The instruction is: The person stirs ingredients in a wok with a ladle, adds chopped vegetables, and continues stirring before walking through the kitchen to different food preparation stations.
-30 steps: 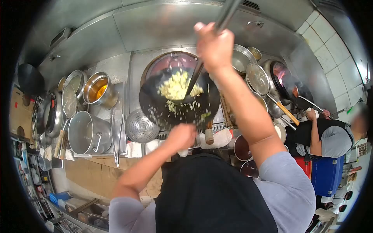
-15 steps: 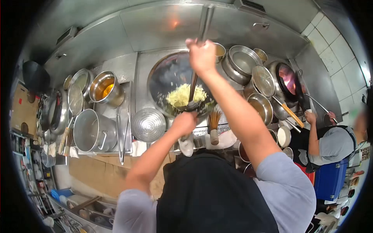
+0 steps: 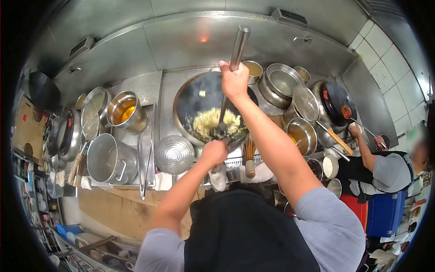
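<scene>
A dark wok [image 3: 192, 97] sits on the range in the centre, with pale yellow-white chopped food [image 3: 206, 121] in its lower half. My right hand [image 3: 235, 81] is wrapped round the long metal handle of a ladle [image 3: 224, 106], whose lower end is in the food. At the wok's near edge, my left hand [image 3: 215, 153] is closed, with a white cloth [image 3: 218, 178] hanging below it; the wok's handle is hidden. Just right of that hand a bamboo brush [image 3: 249, 158] stands near the front edge.
On the left are a perforated ladle [image 3: 174, 154], a deep pot [image 3: 112, 158], tongs [image 3: 144, 167] and a pot of orange liquid [image 3: 128, 113]. To the right are metal pots [image 3: 283, 81], a strainer [image 3: 306, 103] and a co-worker [image 3: 389, 170] at another wok [image 3: 337, 102].
The wok went from tilted and lifted to lower in the ring, nearer me. The ladle and my right hand have come down from higher up. At right, the co-worker's wok has shifted.
</scene>
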`<state>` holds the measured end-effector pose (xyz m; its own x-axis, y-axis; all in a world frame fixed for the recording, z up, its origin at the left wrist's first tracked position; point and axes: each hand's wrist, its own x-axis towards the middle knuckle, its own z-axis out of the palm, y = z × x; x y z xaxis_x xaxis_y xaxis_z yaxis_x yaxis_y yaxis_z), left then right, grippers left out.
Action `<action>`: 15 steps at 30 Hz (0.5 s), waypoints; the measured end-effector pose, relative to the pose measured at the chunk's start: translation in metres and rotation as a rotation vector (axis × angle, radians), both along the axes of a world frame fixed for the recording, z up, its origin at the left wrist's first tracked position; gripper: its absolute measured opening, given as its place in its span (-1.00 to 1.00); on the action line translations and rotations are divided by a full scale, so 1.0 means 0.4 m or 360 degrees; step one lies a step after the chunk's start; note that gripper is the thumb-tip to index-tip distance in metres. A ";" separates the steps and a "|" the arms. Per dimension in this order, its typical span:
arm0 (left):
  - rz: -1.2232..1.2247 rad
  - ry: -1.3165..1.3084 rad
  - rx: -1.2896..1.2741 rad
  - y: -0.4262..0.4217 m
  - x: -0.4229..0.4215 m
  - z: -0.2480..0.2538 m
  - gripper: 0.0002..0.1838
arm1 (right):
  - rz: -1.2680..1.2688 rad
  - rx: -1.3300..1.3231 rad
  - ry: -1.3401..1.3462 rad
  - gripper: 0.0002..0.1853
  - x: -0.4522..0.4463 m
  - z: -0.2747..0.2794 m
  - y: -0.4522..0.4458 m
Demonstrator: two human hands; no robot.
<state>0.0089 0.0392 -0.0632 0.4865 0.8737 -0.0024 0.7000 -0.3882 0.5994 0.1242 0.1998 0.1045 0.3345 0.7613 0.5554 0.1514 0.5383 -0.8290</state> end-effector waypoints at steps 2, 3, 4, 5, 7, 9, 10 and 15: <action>0.0123 0.0158 0.0171 -0.008 0.024 -0.089 -0.79 | -0.0017 0.0109 0.0068 -0.56 0.026 -0.034 0.045; 0.0076 0.0137 0.0184 -0.041 0.017 -0.111 -0.82 | 0.0012 0.0106 0.0035 -0.55 0.052 -0.023 0.059; 0.0027 0.0159 0.0084 -0.089 0.001 -0.099 -0.83 | 0.0047 0.0105 0.0000 -0.54 0.076 -0.007 0.074; -0.0019 0.0188 -0.0024 -0.124 -0.016 -0.068 -0.83 | 0.0087 0.0084 0.0020 -0.54 0.097 0.025 0.077; -0.0040 0.0186 -0.0019 -0.126 -0.024 -0.026 -0.83 | 0.0061 0.0011 0.0044 -0.56 0.115 0.084 0.055; -0.0002 0.0200 0.0001 -0.093 -0.015 -0.047 -0.81 | 0.0154 -0.0155 0.0152 -0.58 0.119 0.148 0.017; 0.0013 0.0185 0.0137 -0.043 -0.007 -0.084 -0.79 | 0.0265 -0.0136 0.0204 -0.57 0.119 0.176 -0.009; 0.0089 0.0358 0.0251 0.140 0.025 -0.146 -0.75 | 0.0616 0.0181 0.0360 -0.54 0.130 0.122 -0.133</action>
